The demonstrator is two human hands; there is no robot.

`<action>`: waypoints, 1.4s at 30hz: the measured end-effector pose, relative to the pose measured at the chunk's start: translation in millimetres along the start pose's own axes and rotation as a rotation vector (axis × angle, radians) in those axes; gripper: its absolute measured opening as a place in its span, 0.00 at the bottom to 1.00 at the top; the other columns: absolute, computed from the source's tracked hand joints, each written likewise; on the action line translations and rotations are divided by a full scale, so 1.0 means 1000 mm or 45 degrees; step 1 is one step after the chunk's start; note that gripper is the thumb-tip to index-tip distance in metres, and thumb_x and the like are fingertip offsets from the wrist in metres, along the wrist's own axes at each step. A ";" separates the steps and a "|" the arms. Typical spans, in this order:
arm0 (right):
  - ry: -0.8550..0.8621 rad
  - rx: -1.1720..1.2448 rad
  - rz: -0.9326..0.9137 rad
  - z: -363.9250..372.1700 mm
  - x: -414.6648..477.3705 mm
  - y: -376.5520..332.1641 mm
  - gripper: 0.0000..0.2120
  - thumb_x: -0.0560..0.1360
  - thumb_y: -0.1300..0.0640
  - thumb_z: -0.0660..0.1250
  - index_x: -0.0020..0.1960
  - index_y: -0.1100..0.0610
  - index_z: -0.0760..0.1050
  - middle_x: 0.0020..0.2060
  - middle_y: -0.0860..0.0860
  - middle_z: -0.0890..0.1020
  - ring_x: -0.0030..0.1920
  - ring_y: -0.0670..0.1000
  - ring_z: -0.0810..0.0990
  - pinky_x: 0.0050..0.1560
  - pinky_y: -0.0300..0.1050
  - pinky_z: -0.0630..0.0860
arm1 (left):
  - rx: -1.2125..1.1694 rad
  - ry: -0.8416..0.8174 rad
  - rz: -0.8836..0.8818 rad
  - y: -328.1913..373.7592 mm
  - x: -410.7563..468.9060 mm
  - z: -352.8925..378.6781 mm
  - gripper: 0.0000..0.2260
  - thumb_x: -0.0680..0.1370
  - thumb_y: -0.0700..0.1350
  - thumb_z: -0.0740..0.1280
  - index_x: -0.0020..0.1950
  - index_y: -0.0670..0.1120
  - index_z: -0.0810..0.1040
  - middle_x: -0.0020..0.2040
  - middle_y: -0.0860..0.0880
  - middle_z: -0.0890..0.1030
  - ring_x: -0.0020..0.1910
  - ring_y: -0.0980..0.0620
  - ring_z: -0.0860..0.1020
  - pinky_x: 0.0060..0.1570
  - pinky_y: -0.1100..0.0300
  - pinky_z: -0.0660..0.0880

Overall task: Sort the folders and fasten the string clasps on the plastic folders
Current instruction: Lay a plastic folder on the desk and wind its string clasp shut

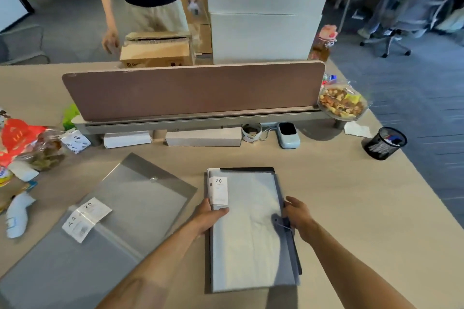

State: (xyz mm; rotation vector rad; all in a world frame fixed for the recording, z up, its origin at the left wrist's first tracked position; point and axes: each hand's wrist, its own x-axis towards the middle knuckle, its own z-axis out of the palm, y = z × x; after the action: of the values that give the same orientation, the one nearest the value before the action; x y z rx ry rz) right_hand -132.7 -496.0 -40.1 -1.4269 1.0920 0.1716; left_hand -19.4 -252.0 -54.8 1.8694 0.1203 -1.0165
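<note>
A stack of translucent plastic folders (247, 233) lies in front of me on the desk, over a dark folder whose edge shows at the top and right. My left hand (209, 216) grips the stack's left edge, thumb on top by a white "20" label (220, 192). My right hand (297, 216) holds the right edge beside a round string clasp (277, 221). To the left lie other translucent grey folders (130, 211), spread flat, with a round clasp button (153, 178) and an "A4 20" label (85, 218).
A brown divider panel (193, 90) crosses the desk behind. White boxes (203, 138), a mug (251, 132) and a small blue device (288, 135) sit under it. Snack bags (27, 148) crowd the left; a black mesh pen cup (384, 143) stands right. A person stands beyond.
</note>
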 end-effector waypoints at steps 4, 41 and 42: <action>0.051 0.148 0.006 -0.064 0.016 0.004 0.22 0.78 0.66 0.61 0.71 0.63 0.63 0.49 0.58 0.81 0.34 0.55 0.81 0.27 0.39 0.78 | 0.062 0.036 0.030 0.024 0.023 0.058 0.32 0.58 0.53 0.75 0.59 0.50 0.69 0.58 0.49 0.80 0.56 0.49 0.79 0.61 0.51 0.76; -0.628 -0.932 -0.421 0.227 -0.057 -0.029 0.17 0.75 0.60 0.65 0.63 0.60 0.75 0.59 0.56 0.80 0.56 0.52 0.79 0.60 0.48 0.76 | 1.210 0.504 0.136 -0.126 -0.055 -0.129 0.42 0.67 0.55 0.73 0.77 0.51 0.57 0.79 0.47 0.54 0.78 0.44 0.50 0.74 0.44 0.54; -0.630 -0.969 -0.396 0.230 -0.058 -0.027 0.18 0.74 0.60 0.65 0.64 0.59 0.75 0.59 0.55 0.80 0.57 0.53 0.79 0.60 0.48 0.77 | 1.306 0.500 0.213 -0.132 -0.052 -0.133 0.46 0.59 0.55 0.78 0.74 0.51 0.64 0.77 0.45 0.63 0.77 0.43 0.56 0.71 0.39 0.60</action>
State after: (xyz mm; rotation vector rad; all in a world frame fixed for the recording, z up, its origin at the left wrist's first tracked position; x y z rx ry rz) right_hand -31.4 -279.7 -32.5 -2.0566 0.3803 0.7299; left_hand -37.9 -61.0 -87.4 2.9321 -0.3990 -0.5968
